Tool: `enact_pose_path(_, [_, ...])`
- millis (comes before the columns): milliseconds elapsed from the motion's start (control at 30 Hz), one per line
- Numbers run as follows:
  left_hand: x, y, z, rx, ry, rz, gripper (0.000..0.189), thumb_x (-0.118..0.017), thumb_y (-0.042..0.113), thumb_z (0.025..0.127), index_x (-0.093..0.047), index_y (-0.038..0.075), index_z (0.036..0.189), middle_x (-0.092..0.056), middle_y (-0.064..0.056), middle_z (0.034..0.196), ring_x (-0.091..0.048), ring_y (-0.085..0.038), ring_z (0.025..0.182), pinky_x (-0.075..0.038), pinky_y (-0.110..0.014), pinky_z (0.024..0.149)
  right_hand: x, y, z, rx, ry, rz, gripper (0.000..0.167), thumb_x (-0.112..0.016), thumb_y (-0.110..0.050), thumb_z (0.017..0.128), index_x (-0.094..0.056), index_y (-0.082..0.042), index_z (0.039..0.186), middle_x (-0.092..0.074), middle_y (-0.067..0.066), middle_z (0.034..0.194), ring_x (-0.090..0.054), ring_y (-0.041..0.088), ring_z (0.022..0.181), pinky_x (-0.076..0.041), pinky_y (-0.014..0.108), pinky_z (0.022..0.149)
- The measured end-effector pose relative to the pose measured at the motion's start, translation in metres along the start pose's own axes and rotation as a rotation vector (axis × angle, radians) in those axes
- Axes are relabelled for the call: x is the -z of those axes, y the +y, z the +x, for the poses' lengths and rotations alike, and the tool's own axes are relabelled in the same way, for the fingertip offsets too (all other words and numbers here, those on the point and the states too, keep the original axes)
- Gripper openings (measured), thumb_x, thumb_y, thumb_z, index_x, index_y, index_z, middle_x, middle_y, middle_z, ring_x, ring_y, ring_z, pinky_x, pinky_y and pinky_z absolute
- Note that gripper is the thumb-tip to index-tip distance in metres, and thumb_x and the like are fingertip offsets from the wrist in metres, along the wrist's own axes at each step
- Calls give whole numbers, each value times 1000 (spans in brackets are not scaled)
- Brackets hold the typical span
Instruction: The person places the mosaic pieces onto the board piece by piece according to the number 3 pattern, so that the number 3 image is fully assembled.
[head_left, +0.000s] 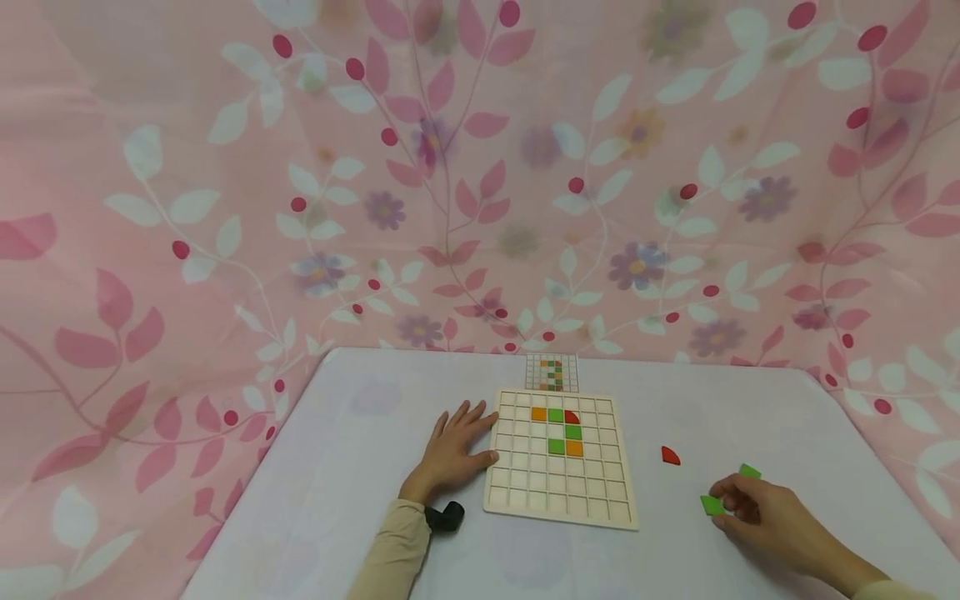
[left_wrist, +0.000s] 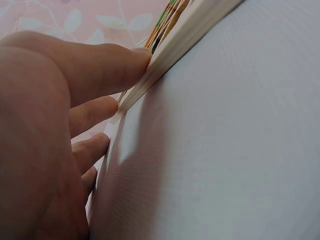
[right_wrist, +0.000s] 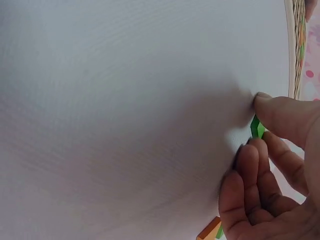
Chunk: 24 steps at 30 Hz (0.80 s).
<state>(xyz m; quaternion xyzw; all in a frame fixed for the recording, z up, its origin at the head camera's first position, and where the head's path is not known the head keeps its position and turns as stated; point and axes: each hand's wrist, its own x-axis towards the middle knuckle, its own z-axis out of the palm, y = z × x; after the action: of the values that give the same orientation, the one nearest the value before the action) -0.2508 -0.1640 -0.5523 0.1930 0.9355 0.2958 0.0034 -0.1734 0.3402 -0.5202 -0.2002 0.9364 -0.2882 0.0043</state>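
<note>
In the head view a pale wooden grid board lies on the table, with orange, green and red tiles in some squares. My left hand rests at its left edge, fingers spread; the left wrist view shows the thumb against the board's side. To the right of the board, my right hand pinches a green square tile between thumb and finger, close to the tabletop. The right wrist view shows this green tile partly covered by the fingers. A second green tile lies just beyond the right hand.
A red quarter-round tile lies between board and right hand. Behind the board is a small card printed with a coloured grid pattern. An orange tile shows low in the right wrist view. Floral cloth hangs behind the table.
</note>
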Motion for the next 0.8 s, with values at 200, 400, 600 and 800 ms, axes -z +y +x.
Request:
enact_pose_path(200, [0, 0, 0, 2, -2, 4, 67, -69, 37, 98, -52, 16, 159, -36, -9, 173, -21, -37, 164, -9, -68, 130, -10, 7, 0, 88, 48, 26, 22, -85, -5, 87, -71, -7, 104, -57, -18, 84, -49, -7, 72, -49, 17, 60])
enact_pose_path(400, [1, 0, 0, 3, 2, 2, 67, -69, 37, 97, -52, 16, 159, -36, -9, 173, -21, -37, 164, -9, -67, 130, -25, 4, 1, 146, 171, -123, 25, -85, 0, 82, -68, -7, 99, -55, -23, 82, -43, -12, 72, -45, 19, 57])
enact_pose_path(600, [1, 1, 0, 1, 2, -2, 67, -69, 37, 97, -52, 16, 158, -37, -10, 172, -21, -38, 164, -9, -68, 130, -25, -7, 4, 61, 153, -140, 22, -83, -4, 87, -69, -9, 103, -59, -19, 86, -46, -11, 76, -49, 20, 62])
enact_pose_path(800, [2, 3, -1, 1, -1, -7, 67, -69, 36, 97, -52, 15, 158, -36, -11, 172, -21, -39, 164, -9, -68, 130, -22, -22, 16, -92, -5, -111, 20, -77, -14, 95, -68, -5, 111, -63, -9, 93, -49, -6, 80, -54, 20, 70])
